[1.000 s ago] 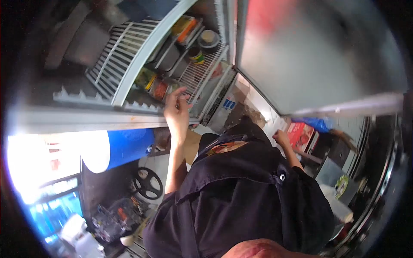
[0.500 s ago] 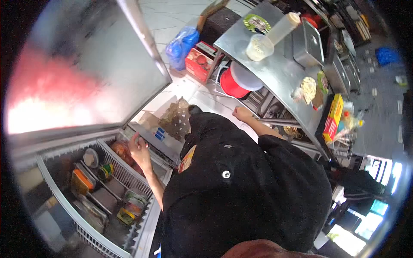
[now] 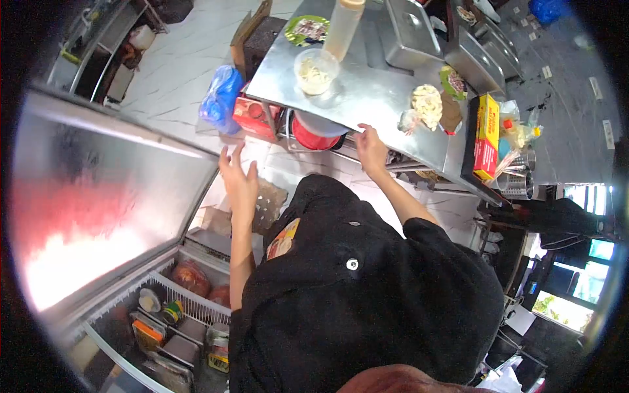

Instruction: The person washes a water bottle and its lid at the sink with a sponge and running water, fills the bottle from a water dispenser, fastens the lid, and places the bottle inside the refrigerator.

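Note:
My left hand [image 3: 240, 178] is raised beside the edge of the open fridge door [image 3: 111, 203], its fingers spread with nothing in them. At the front edge of the steel table [image 3: 373, 98] is my right hand [image 3: 371, 149], fingers apart and holding nothing; whether it touches the edge I cannot tell. On the table stand a clear tub [image 3: 316, 71] of pale food, a tall squeeze bottle [image 3: 343, 29] and a green patterned plate or packet [image 3: 307, 30]. A bag of pale pieces [image 3: 426, 107] lies farther right.
Fridge shelves [image 3: 196, 298] with containers are at the lower left. A red box [image 3: 257, 118], a blue bag [image 3: 221, 98] and a red bucket [image 3: 314, 136] stand under or beside the table. A yellow-red box [image 3: 486, 136] and steel pans [image 3: 411, 33] are on the right.
The view has turned from the fridge towards the table. My left hand has moved away from the shelves and spread its fingers. My right hand has risen to the table edge and its fingers have opened.

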{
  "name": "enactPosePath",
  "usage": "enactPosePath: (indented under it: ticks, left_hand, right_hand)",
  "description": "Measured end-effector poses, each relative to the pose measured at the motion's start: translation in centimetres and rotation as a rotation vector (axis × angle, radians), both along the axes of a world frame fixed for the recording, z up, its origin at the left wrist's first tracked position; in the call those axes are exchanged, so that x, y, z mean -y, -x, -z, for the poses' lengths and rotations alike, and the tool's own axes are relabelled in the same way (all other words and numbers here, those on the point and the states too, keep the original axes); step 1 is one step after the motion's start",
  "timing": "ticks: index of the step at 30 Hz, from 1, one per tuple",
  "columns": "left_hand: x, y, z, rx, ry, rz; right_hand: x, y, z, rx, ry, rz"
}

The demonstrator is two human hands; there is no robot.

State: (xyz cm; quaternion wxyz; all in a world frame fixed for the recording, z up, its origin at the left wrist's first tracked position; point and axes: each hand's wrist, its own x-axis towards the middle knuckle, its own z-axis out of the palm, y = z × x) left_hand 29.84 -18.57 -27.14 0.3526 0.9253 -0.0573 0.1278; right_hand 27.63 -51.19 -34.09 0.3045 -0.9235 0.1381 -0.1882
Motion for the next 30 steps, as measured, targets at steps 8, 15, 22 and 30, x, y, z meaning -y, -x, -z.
enactPosePath:
  ticks: [8,15,22,30]
  left_hand:
    - [15.2,-10.5,-0.5,0.029,0.021,0.221]
    - [20.4,-13.6,3.4,0.001,-0.023,0.142]
    - [19.9,-13.2,4.1,0.092,0.129,0.027]
    - [9.4,-3.1,-1.0,0.106,0.36,-0.269]
  right_hand:
    - [19.4,-3.1,-4.5,-0.059,0.077,0.349]
    - [17.0,-1.9,-1.9,-0.337,0.131,0.268]
    - [20.5,-4.4,4.3,-0.216,-0.316,0.067]
    - [17.2,-10.5,-1.6,-0.358,-1.602,0.047]
